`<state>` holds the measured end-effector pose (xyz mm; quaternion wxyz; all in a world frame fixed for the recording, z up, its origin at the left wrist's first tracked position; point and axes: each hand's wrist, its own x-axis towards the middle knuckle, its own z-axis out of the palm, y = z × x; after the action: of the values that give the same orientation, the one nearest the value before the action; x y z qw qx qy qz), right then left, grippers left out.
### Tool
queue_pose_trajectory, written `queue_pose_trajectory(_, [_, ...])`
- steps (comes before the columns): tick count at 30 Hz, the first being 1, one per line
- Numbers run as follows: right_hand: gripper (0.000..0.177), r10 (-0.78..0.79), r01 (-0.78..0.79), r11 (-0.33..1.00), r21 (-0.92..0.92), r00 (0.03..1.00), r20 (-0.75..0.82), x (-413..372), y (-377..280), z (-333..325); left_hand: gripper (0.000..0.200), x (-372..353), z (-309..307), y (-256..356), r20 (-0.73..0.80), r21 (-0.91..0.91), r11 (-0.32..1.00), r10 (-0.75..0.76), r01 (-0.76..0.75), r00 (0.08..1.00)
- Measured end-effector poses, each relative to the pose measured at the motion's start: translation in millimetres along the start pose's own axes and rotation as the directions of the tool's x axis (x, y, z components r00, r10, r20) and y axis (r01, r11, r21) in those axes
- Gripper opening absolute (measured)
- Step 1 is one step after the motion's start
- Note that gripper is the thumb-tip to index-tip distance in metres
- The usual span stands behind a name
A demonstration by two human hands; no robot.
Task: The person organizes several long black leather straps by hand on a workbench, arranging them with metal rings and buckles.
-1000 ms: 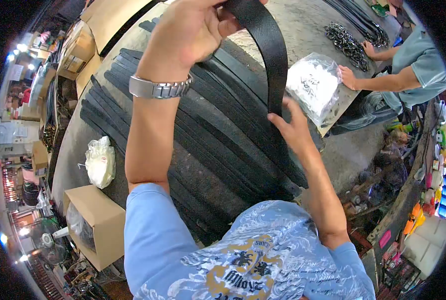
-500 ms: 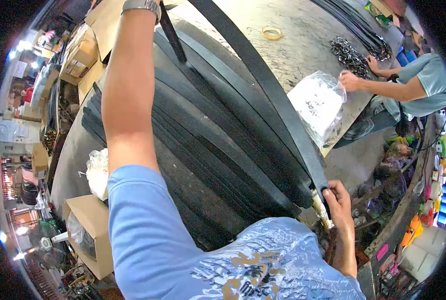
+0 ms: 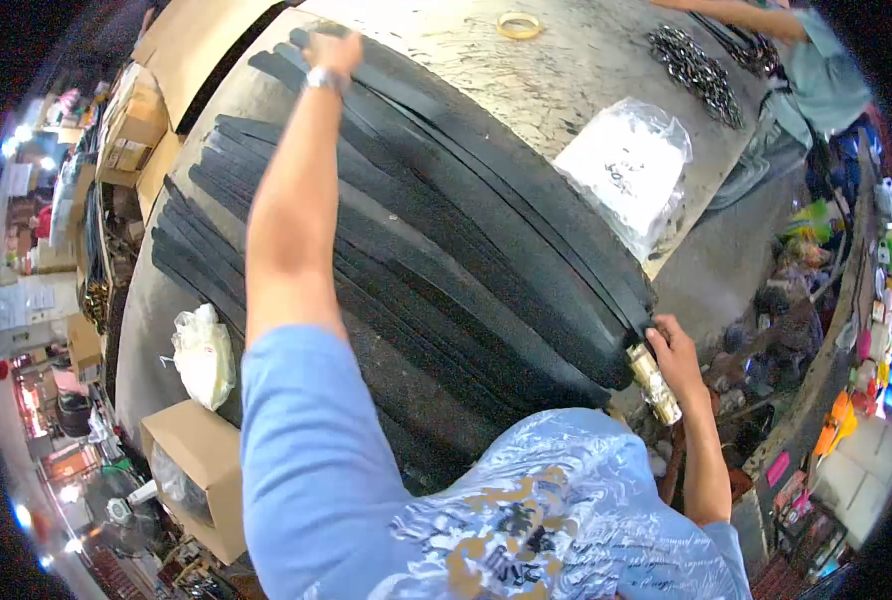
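Long black strips [image 3: 436,250], flat and belt-like, lie side by side in a broad layer across the table. At the far end, my left hand [image 3: 332,52] is closed on the end of a black strip, its arm stretched out and a watch on the wrist. Down at the near right edge, my right hand [image 3: 674,355] pinches the other end of a strip between thumb and fingers. Right beside that hand is a pale, tape-wrapped piece [image 3: 655,384] at the table edge. Part of the left fingers is blurred.
A clear plastic bag with white contents [image 3: 626,170] lies right of the strips, with a tape roll [image 3: 518,26] and a dark metal pile [image 3: 694,75] beyond. A co-worker's sleeve [image 3: 826,70] shows at right. On the left stand a cardboard box [image 3: 211,470] and a whitish bag [image 3: 204,358].
The raised, arching strip now lies down on the others. My left hand has come into view at the far end. The co-worker's hand has moved away from the plastic bag.
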<state>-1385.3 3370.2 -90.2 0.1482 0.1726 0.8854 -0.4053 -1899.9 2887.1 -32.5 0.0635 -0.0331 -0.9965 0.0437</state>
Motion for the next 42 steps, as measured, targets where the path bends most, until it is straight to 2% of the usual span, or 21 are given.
queue_pose_trajectory(1, [0.029,0.039,-0.039,0.996,-0.081,0.999,-0.012,3,2,2,0.076,-36,28,23,-0.234,-0.403,0.914,-0.152,0.047,0.96])
queue_pose_trajectory(2, [0.031,-0.004,-0.001,0.996,-0.092,0.999,-0.045,5,6,4,0.071,-80,49,41,-0.406,-0.429,0.866,0.07,-0.258,0.911])
queue_pose_trajectory(3, [0.032,-0.041,0.033,0.994,-0.106,0.996,-0.076,4,13,5,0.066,-133,43,67,-0.418,-0.415,0.818,0.217,-0.399,0.882])
queue_pose_trajectory(4, [0.034,-0.079,0.066,0.99,-0.124,0.991,-0.107,2,18,6,0.063,-177,43,87,-0.343,-0.424,0.784,0.324,-0.453,0.882])
queue_pose_trajectory(5, [0.036,0.011,-0.016,0.993,-0.119,0.999,-0.041,1,15,3,0.062,-221,36,104,-0.212,-0.424,0.781,0.406,-0.458,0.889])
queue_pose_trajectory(6, [0.037,-0.117,0.075,0.955,-0.288,0.985,-0.131,-2,13,3,0.06,-257,30,114,-0.078,-0.422,0.78,0.477,-0.463,0.875])
queue_pose_trajectory(8, [0.04,-0.401,0.193,0.764,-0.615,0.889,-0.22,-7,5,6,0.058,-300,38,114,-0.029,-0.361,0.793,0.517,-0.491,0.856])
queue_pose_trajectory(9, [0.046,-0.341,0.179,0.794,-0.581,0.922,-0.182,-10,-6,3,0.057,-310,36,106,-0.015,-0.333,0.81,0.507,-0.483,0.862])
queue_pose_trajectory(13, [0.05,-0.428,0.326,0.809,-0.49,0.897,-0.11,-33,-43,14,0.06,-339,29,77,0.123,-0.297,0.858,0.469,-0.418,0.875])
queue_pose_trajectory(15, [0.05,-0.461,0.407,0.813,-0.416,0.887,-0.034,-39,-52,32,0.062,-357,37,67,0.106,-0.31,0.876,0.418,-0.369,0.902])
queue_pose_trajectory(17, [0.048,-0.499,0.468,0.808,-0.357,0.867,0.008,-42,-47,56,0.066,-365,39,63,0.118,-0.357,0.868,0.407,-0.344,0.906])
queue_pose_trajectory(20, [0.047,-0.488,0.433,0.79,-0.435,0.873,-0.018,-46,-56,74,0.066,-367,43,67,0.075,-0.309,0.884,0.391,-0.351,0.918])
queue_pose_trajectory(21, [0.046,-0.511,0.432,0.784,-0.447,0.857,-0.068,-43,-58,77,0.067,-367,45,66,0.073,-0.297,0.883,0.4,-0.363,0.914])
queue_pose_trajectory(27, [0.04,-0.487,0.389,0.792,-0.471,0.867,-0.103,-32,-54,88,0.062,-370,47,70,-0.025,-0.335,0.885,0.334,-0.323,0.942])
queue_pose_trajectory(30, [0.04,-0.464,0.374,0.816,-0.441,0.878,-0.115,-36,-62,88,0.059,-369,37,74,0.063,-0.269,0.916,0.325,-0.298,0.944])
queue_pose_trajectory(34, [0.041,-0.46,0.374,0.825,-0.424,0.88,-0.119,-39,-70,92,0.047,-366,33,75,0.06,-0.333,0.898,0.324,-0.287,0.944])
queue_pose_trajectory(37, [0.04,-0.449,0.371,0.834,-0.409,0.887,-0.111,-35,-69,92,0.045,-350,26,78,0.122,-0.395,0.831,0.471,-0.392,0.874])
queue_pose_trajectory(40, [0.037,-0.423,0.364,0.843,-0.396,0.904,-0.069,-28,-64,91,0.049,-337,17,82,0.118,-0.33,0.773,0.604,-0.543,0.788])
queue_pose_trajectory(42, [0.036,-0.421,0.373,0.842,-0.39,0.906,-0.043,-25,-65,91,0.052,-331,13,84,0.177,-0.288,0.781,0.613,-0.555,0.77])
